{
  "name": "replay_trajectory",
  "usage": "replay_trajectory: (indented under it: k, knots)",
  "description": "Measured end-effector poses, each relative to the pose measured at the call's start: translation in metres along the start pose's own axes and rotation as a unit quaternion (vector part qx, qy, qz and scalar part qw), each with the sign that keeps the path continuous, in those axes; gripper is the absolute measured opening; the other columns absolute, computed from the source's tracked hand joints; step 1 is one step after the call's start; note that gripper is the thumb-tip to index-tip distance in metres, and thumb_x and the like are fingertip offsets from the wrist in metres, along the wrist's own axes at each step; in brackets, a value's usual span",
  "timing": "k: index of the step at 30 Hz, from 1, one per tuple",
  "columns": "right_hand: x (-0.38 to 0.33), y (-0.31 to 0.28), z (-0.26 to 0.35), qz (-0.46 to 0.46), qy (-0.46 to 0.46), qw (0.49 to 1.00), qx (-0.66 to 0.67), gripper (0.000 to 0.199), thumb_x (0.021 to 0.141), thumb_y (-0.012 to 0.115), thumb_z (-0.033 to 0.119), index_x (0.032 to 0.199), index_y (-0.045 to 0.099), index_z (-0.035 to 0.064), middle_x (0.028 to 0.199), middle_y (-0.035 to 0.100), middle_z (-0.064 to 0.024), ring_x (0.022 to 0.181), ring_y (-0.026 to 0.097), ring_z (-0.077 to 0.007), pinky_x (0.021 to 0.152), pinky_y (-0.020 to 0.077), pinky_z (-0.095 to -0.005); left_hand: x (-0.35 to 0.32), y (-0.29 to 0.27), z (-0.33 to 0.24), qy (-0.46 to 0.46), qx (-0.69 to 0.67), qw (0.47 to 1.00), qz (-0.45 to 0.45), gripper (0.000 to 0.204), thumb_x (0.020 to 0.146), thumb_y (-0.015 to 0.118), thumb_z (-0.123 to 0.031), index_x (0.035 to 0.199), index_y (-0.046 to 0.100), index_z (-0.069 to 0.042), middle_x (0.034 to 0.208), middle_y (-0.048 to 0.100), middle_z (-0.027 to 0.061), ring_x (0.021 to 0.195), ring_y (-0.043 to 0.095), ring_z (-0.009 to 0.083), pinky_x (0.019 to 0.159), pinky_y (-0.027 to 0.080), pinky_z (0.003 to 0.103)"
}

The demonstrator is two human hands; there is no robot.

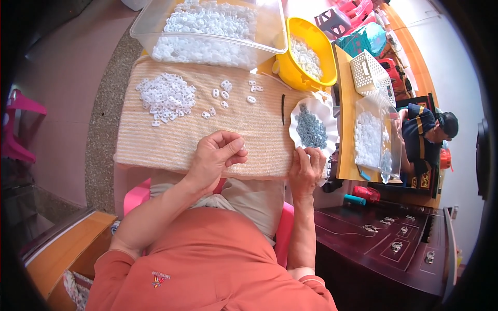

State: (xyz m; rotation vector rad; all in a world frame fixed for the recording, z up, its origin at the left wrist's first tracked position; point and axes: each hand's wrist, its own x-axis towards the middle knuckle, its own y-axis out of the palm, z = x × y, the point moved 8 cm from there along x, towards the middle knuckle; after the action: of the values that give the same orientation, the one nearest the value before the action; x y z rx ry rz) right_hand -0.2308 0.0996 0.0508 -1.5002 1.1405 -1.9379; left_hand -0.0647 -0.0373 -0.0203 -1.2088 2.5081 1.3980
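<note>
My left hand [220, 153] is held above the near part of the striped towel [249, 122], thumb pressed to curled fingers. Whatever sits in that pinch is too small to make out. At the right, my right hand [307, 168] has its bent fingers together at the near rim of a white wavy-edged dish [293, 127]. Small grey metal pieces [311, 129], perhaps screws, fill this dish; what the fingertips hold is hidden. Farther left lies a heap of small white plastic pieces [166, 96]. Several oval white two-hole pieces [224, 95] are scattered beside it.
A clear bin [270, 44] of white pieces stands at the back, next to a yellow basin [329, 59]. A black strip [283, 110] lies left of the dish. On the right, another person [423, 132] sits by a clear tray [397, 150] and a white perforated basket [365, 72].
</note>
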Motion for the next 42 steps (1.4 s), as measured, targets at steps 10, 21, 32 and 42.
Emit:
replay_trajectory:
  k: [10,21,32,42]
  knots:
    - [0.008,-0.019,0.008,-0.041,-0.003,0.996,0.082,0.015,0.076,0.067,-0.004,0.090,0.064,0.0001,0.087,0.062,-0.0130,0.082,0.060,-0.0318,0.084,0.0490,-0.0442,-0.001,0.000,0.001,0.000,0.004,1.000,0.012,0.009,0.089,0.063,-0.008,0.094,0.061,-0.002,0.081,0.063,0.0047,0.072,0.062,0.0102,0.067,0.055,0.023]
    - [0.008,0.040,0.021,0.108,0.251,0.856,0.438,0.011,0.088,0.062,0.001,0.098,0.062,-0.0054,0.090,0.066,-0.0077,0.080,0.063,-0.0123,0.075,0.0500,-0.0229,-0.001,0.003,0.005,-0.008,0.012,0.999,0.035,0.015,0.089,0.062,-0.006,0.103,0.061,-0.001,0.088,0.064,0.0047,0.077,0.064,0.0104,0.072,0.057,0.024]
    - [0.013,0.075,0.061,0.188,0.294,0.661,0.664,0.011,0.087,0.060,-0.003,0.098,0.063,-0.0037,0.095,0.064,-0.0082,0.085,0.061,-0.0132,0.078,0.0487,-0.0243,0.000,0.003,-0.001,-0.024,-0.001,0.999,0.029,0.015,0.089,0.062,-0.005,0.102,0.061,0.001,0.091,0.064,0.0051,0.078,0.062,0.0100,0.072,0.055,0.023]
    - [0.013,0.074,0.064,0.201,0.236,0.687,0.657,0.013,0.083,0.063,-0.007,0.096,0.065,-0.0036,0.096,0.061,-0.0075,0.087,0.057,-0.0126,0.078,0.0459,-0.0230,0.000,0.001,0.000,-0.009,0.046,0.998,0.031,0.016,0.086,0.067,-0.007,0.099,0.061,-0.001,0.088,0.065,0.0043,0.074,0.063,0.0090,0.065,0.054,0.022]
